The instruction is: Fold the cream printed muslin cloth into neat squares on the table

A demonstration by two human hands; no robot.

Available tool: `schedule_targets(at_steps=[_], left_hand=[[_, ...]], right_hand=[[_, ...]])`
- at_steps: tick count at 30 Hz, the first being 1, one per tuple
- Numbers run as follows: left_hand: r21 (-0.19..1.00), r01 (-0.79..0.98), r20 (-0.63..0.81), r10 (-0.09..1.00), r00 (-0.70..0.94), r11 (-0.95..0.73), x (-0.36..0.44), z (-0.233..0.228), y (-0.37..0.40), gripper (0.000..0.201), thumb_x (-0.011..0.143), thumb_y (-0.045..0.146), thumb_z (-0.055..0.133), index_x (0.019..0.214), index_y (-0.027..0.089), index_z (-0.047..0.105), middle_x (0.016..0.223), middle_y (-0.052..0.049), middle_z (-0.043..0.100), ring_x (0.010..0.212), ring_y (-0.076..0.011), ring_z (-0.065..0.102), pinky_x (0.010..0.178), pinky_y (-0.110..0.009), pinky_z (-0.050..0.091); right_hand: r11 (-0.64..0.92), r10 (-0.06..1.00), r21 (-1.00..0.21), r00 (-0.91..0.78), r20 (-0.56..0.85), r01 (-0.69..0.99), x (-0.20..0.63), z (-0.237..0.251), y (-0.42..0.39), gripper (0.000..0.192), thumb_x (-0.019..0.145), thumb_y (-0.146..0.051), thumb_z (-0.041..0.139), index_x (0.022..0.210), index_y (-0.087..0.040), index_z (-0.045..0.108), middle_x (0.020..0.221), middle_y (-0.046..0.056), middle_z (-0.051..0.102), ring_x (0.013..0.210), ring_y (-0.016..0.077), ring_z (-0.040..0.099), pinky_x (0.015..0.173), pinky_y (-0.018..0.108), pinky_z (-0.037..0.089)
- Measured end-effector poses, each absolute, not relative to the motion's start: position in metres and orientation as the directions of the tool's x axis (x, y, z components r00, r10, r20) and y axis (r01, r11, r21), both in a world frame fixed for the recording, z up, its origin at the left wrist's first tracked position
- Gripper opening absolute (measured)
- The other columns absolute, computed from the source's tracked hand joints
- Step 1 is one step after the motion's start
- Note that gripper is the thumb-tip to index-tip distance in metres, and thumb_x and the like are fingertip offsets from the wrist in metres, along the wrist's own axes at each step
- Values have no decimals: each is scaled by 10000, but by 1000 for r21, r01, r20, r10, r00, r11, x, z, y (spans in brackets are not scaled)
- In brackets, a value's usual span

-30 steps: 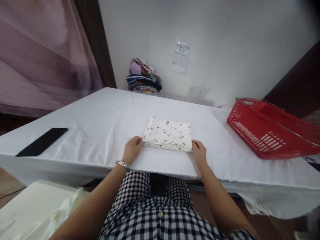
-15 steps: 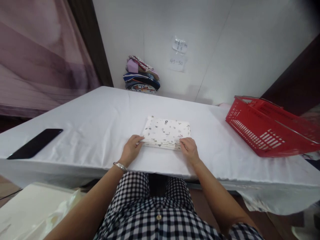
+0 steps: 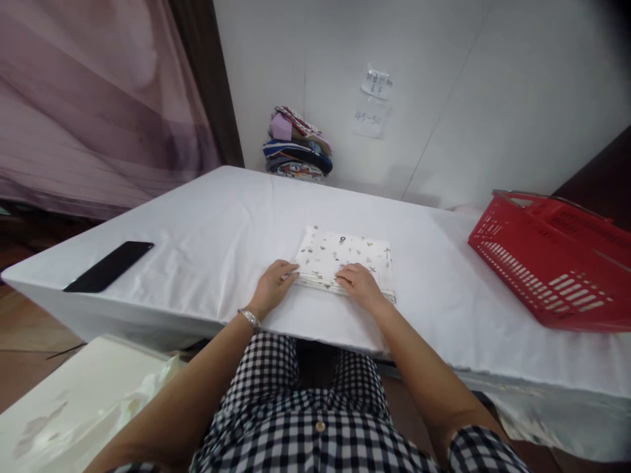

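Observation:
A folded white cloth (image 3: 352, 253) with small dark printed shapes lies flat on the white-covered table (image 3: 217, 230), near its front edge. My left hand (image 3: 273, 286), a silver bracelet on its wrist, rests at the cloth's near left corner with fingers touching the edge. My right hand (image 3: 359, 284) lies palm down on the near middle of the cloth, fingers pointing left. Whether either hand pinches a layer is not clear.
A red plastic basket (image 3: 552, 256) sits at the table's right. A black phone (image 3: 109, 265) lies near the left edge. A stack of folded coloured cloths (image 3: 298, 144) stands at the back against the white wall. A white surface (image 3: 73, 407) is at lower left.
My right hand has slid left from the cloth's near right corner onto its near middle. My left hand stays at the left corner. The camera view has shifted a little.

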State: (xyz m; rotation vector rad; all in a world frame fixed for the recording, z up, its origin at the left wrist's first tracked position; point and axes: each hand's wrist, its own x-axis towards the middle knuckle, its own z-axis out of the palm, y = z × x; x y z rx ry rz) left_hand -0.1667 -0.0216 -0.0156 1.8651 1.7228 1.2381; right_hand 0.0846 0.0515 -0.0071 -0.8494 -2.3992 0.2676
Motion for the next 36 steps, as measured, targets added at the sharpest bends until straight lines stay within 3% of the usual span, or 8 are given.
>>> schedule_targets(at_steps=[5, 12, 17, 23, 26, 30, 34, 36], left_hand=[[690, 698, 322, 945, -58, -192, -172, -15, -14, 226, 818, 348, 531, 960, 235, 665, 956, -20, 598, 719, -133, 566, 742, -293, 488], [693, 689, 297, 955, -5, -212, -178, -4, -5, 62, 741, 243, 560, 775, 217, 604, 820, 5, 577, 717, -135, 542, 696, -276, 469], [645, 704, 386, 922, 37, -298, -178, -3, -6, 59, 772, 258, 526, 753, 217, 564, 818, -3, 560, 734, -145, 539, 661, -263, 462], [605, 733, 389, 919, 71, -312, -186, -8, -9, 95, 820, 292, 501, 786, 222, 555, 797, 7, 579, 715, -145, 558, 658, -259, 478], [526, 763, 455, 882, 120, -375, -180, -1, -6, 124, 823, 330, 531, 788, 218, 571, 864, -15, 612, 827, -177, 582, 695, -280, 493], [378, 769, 599, 769, 221, -515, -150, 6, 6, 197, 852, 374, 537, 902, 208, 631, 1019, -60, 645, 992, -222, 577, 870, -367, 472], [277, 753, 535, 747, 395, -597, -118, -3, 17, 236, 904, 328, 462, 984, 221, 657, 1036, -61, 666, 964, -222, 590, 858, -401, 463], [267, 753, 488, 758, 432, -601, -112, -11, 18, 256, 921, 304, 426, 941, 224, 669, 976, -49, 678, 904, -215, 595, 810, -399, 465]], right_hand=[[769, 630, -285, -606, 486, 572, 81, -11, 47, 275, 934, -229, 408, 747, -211, 609, 786, 52, 600, 763, 200, 492, 715, 332, 392], [758, 652, -360, -610, 451, 544, 82, -11, 44, 158, 922, -251, 466, 836, -219, 595, 874, 40, 608, 825, 193, 506, 756, 326, 394], [734, 668, -320, -554, 497, 598, 78, -13, 41, 251, 939, -219, 397, 760, -208, 572, 812, 48, 585, 789, 192, 484, 741, 329, 387], [771, 620, -299, -559, 551, 562, 82, -20, 34, 241, 945, -252, 400, 827, -188, 600, 845, 51, 592, 796, 178, 476, 742, 327, 384], [784, 602, -301, -546, 583, 543, 82, -25, 35, 232, 936, -248, 417, 829, -181, 611, 860, 53, 602, 796, 178, 484, 735, 329, 390], [771, 605, -277, -523, 600, 574, 78, -24, 32, 226, 922, -244, 437, 844, -173, 636, 848, 64, 613, 781, 189, 500, 713, 339, 400], [790, 596, -324, -529, 604, 520, 93, -17, 27, 216, 910, -231, 441, 917, -181, 651, 890, 66, 654, 819, 192, 547, 751, 346, 429], [734, 661, -429, -411, 627, 526, 115, -15, 25, 207, 894, -227, 452, 929, -194, 653, 931, 66, 669, 877, 191, 566, 812, 355, 437]])
